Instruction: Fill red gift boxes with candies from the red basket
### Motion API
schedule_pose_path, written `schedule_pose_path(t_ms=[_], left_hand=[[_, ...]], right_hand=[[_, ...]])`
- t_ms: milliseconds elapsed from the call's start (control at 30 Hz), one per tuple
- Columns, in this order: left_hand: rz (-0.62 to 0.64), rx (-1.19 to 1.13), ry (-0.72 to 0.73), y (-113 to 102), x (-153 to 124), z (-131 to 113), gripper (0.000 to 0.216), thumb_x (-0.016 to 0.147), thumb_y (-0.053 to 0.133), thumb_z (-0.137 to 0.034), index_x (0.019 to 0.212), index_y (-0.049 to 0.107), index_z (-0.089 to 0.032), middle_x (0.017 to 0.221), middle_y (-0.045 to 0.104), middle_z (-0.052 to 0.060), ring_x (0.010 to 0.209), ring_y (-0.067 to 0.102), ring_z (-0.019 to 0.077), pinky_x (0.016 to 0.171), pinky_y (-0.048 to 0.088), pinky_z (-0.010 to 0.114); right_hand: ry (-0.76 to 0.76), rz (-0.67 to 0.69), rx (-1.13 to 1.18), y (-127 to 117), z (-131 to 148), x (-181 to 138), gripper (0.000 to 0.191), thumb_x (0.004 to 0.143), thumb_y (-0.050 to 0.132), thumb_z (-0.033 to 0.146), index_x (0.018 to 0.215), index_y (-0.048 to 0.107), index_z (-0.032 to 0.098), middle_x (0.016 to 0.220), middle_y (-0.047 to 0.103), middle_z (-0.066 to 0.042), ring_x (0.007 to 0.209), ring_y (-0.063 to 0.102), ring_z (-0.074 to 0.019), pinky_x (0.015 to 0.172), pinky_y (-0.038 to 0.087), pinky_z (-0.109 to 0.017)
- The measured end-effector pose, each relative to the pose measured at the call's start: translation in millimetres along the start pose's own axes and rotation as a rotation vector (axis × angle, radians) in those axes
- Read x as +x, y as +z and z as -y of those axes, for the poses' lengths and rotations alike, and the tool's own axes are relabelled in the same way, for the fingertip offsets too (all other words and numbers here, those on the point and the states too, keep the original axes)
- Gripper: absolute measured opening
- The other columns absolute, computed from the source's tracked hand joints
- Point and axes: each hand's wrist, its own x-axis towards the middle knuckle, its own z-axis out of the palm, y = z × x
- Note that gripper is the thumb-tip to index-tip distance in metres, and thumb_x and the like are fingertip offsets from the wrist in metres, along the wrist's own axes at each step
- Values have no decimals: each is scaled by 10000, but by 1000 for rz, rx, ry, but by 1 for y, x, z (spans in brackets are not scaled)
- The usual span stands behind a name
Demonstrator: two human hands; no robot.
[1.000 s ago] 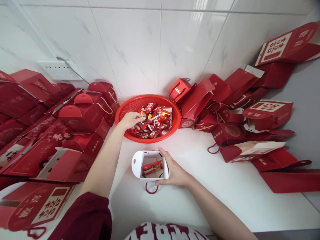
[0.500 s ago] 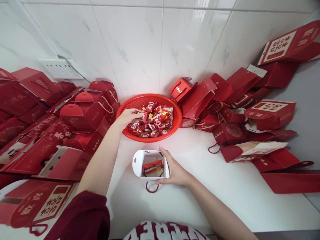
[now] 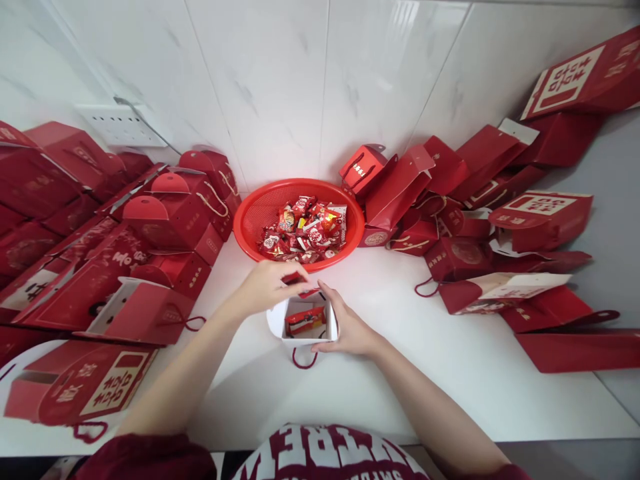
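Note:
An open-topped gift box [image 3: 278,327] with white inner walls stands on the white table before me. A red candy packet [image 3: 304,321] lies inside it. My right hand [image 3: 349,325] grips the box's right side, thumb and fingers around the wall. Over the box's far left edge is my left hand [image 3: 275,287], fingers pinched on a small red wrapped candy [image 3: 312,293] that is mostly hidden. A dark red cord handle [image 3: 304,362] hangs at the near side. Just beyond, a red plastic basket [image 3: 249,223] holds a heap of wrapped candies [image 3: 305,230].
Red gift boxes [image 3: 170,217] are stacked along the left. More red boxes [image 3: 395,193] pile up at the right, some tipped over with flaps loose. A tiled wall [image 3: 275,87] rises behind the basket, with a socket strip [image 3: 123,127] at the left.
My left hand has come out of the basket, moving toward me and right, to above the box with a candy in its fingers. My right hand still holds the box.

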Motion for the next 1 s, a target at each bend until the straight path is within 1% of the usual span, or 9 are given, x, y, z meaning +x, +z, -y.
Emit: schedule_pose_path(t_ms=[133,200,333,467,567,667,733,833,1000], left_hand=[[-24,109,17,10,-26,-4,470,865,688,-418,1311,588,-304,1328,633,42,1204,595,260,1025,464,395],[-118,38,-9,13,-38,4,446,898,647,-412,1321,569,-293,1345,609,65,1232,572,265,1043,459,416],[-395,-308,-85,34,-61,29,367,971,520,-425,1283,561,-236,1283,614,101,1197,588,245,986,498,384],[-608,-524,-232,65,-82,52,352,970,498,-460,1221,583,-229,1248,628,92,1154,608,245,973,495,378],[-566,-562,-376,80,-90,62,383,908,577,-505,1176,629,-236,1226,663,73,1181,591,274,1021,464,404],[-504,-649,-403,89,-90,65,478,905,531,-579,1182,647,-207,1254,666,82,1221,570,305,1057,436,433],[-472,-753,-371,94,-87,64,541,921,491,-603,1241,620,-187,1310,638,103,1256,552,318,1062,437,441],[-364,-901,-235,100,-84,59,601,905,532,-605,1372,528,-226,1437,542,115,1308,519,332,1051,463,444],[-271,-902,-153,102,-84,51,586,872,668,-458,1405,481,-303,1470,499,89,1342,492,326,1090,449,447]], right_hand=[[-8,-6,0,1,-1,-1,1311,655,869,566,1594,1,279,1559,271,-170,1432,341,-343,1174,318,-509],[-5,-6,1,2,-2,-1,1318,647,876,560,1596,5,282,1572,250,-168,1448,314,-344,1183,302,-507],[-22,11,47,-1,-2,-1,1369,616,898,547,1594,-25,295,1594,207,-158,1472,273,-331,1196,273,-499],[-32,108,69,-18,7,-5,1418,605,888,590,1589,-88,292,1658,23,-125,1527,89,-331,1230,154,-518],[13,100,105,-38,15,-12,1147,794,711,660,1601,-18,293,1672,21,-92,1521,135,-327,1226,166,-536],[91,27,121,-56,16,-17,649,1009,395,586,1573,251,299,1616,293,-75,1437,366,-298,1186,296,-533],[133,-25,73,-62,13,-19,485,1047,338,499,1461,472,286,1479,501,-75,1341,490,-281,1153,357,-526],[144,-10,37,-60,7,-17,424,1000,489,455,1374,560,268,1386,578,-80,1277,545,-283,1120,404,-525],[70,32,224,-38,15,-9,628,953,591,492,1503,362,291,1534,424,-93,1372,456,-275,1133,389,-504]])
